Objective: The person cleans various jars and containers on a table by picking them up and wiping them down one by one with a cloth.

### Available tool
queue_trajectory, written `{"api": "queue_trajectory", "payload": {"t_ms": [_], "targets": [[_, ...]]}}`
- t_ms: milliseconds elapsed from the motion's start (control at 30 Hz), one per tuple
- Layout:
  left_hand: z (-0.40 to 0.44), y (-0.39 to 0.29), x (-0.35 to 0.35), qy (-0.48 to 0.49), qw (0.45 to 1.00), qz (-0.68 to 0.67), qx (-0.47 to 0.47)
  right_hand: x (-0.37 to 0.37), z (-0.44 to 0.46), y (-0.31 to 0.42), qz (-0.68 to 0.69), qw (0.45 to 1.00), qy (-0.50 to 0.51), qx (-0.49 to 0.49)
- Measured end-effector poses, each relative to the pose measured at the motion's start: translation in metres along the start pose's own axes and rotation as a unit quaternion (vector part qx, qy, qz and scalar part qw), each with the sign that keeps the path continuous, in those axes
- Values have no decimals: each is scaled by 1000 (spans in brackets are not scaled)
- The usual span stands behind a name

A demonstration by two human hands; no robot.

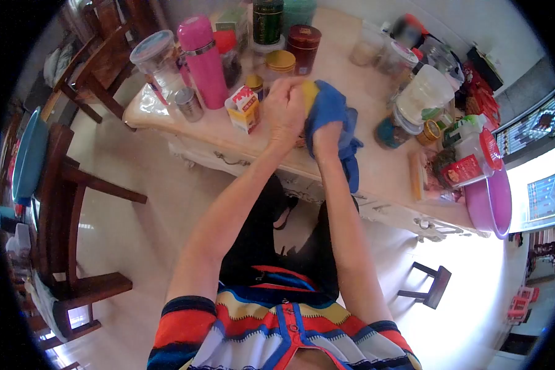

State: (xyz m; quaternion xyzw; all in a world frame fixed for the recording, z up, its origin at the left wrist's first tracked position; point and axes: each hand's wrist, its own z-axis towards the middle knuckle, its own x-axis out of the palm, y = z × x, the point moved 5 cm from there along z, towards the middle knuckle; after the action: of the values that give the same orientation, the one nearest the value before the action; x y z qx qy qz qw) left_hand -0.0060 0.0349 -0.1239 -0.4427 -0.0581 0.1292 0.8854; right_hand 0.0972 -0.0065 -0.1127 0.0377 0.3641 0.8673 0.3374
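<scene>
My left hand [285, 106] is closed, its fingers curled against a yellow object [310, 94] mostly hidden by hand and cloth; its kind does not show. My right hand [328, 132] grips a blue cloth [328, 106], pressed against the yellow object, with loose ends hanging near the table's front edge. Left of my left hand stands a small white, red and yellow carton [243, 110]. A small gold-lidded jar [254, 85] is just behind the carton. Beyond my hands are a jar with a yellow lid [280, 61] and a dark red tin [303, 48].
On the table's [367, 166] left are a pink thermos [204, 65], a metal can [189, 105] and a clear tub [154, 55]. Several jars, a white container [424, 94] and a purple basin [489, 200] crowd the right. Wooden chairs [74, 203] and a low stool [436, 287] stand nearby.
</scene>
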Motion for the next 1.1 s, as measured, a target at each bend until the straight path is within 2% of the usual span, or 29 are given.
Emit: {"api": "queue_trajectory", "payload": {"t_ms": [133, 167, 200, 300, 400, 467, 500, 533, 567, 600, 633, 667, 700, 733, 800, 833, 867, 933, 1000, 1033, 1067, 1100], "targets": [[-8, -3, -1, 6, 999, -17, -31, 0, 10, -16, 61, 995, 45, 69], [-12, -5, -4, -11, 999, -11, -44, 3, 13, -19, 153, 966, 95, 184], [-18, -9, -5, -11, 999, -11, -43, 7, 10, -23, 240, 914, 145, 294], [-34, -19, -14, -47, 998, 26, -27, 12, 12, -38, 280, 887, 190, 315], [-30, -18, -24, -14, 999, 42, -18, 14, 12, -42, 346, 857, 204, 323], [-12, 1, -19, 111, 982, 34, -151, 13, 12, -42, 346, 858, 202, 323], [-5, 0, -19, 111, 982, 34, -151, 13, 12, -41, 346, 858, 198, 323], [2, -8, -18, 123, 985, 102, -73, 14, 10, -43, 346, 858, 198, 323], [7, -16, -15, 133, 977, 167, 6, 14, 9, -43, 357, 866, 189, 296], [7, -11, -12, 133, 977, 165, 7, 13, 8, -44, 367, 873, 179, 269], [5, -1, -6, 142, 988, 59, -30, 14, 4, -47, 365, 874, 178, 268], [2, 8, -2, 152, 985, -48, -67, 11, -2, -45, 356, 889, 130, 258], [0, 11, 1, 154, 985, -49, -67, 9, -8, -45, 347, 901, 82, 247], [-1, 13, 1, 139, 984, -90, -64, 13, -19, -45, 347, 900, 81, 249], [-1, 13, -2, 119, 983, -126, -58, 13, -42, -54, 321, 924, -37, 203], [-1, 10, -3, 105, 985, -122, -65, 21, -64, -68, 323, 923, -34, 205], [-1, 9, -4, 93, 986, -120, -71, 20, -85, -76, 108, 987, -49, 113], [0, 13, -4, 90, 989, -101, -63, 20, -105, -50, -115, 991, -61, 17], [-2, 12, -3, 91, 991, -84, -58, 21, -93, 6, -103, 993, 45, 46], [-2, 8, -4, 91, 991, -77, -61, 20, -93, 0, -103, 992, 46, 49], [-1, 5, -6, 90, 992, -69, -64, 16, -89, 3, -208, 976, 26, -63], [-1, 6, -7, 89, 992, -66, -66, 15, -82, 11, -308, 935, 4, -174]]}}
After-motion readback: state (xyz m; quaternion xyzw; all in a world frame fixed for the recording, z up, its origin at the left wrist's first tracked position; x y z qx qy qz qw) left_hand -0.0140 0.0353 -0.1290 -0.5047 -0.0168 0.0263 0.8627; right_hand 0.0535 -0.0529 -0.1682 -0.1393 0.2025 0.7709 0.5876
